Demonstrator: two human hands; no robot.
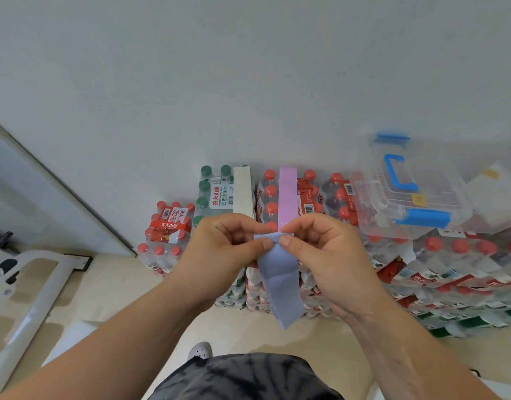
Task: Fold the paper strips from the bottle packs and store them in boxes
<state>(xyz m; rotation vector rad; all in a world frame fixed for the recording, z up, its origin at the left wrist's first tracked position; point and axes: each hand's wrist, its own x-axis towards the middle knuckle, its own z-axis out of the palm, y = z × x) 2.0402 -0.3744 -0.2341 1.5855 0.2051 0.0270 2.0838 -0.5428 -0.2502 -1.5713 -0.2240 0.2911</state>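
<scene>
blue strip — pinched, both hands' grip

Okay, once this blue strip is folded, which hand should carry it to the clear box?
Probably the right hand: it pinches the blue strip, and the clear box sits on the bottle packs to its right.

Bright, even indoor light; soft shadows; wide-angle bending at edges; slight blur throughout.
</scene>
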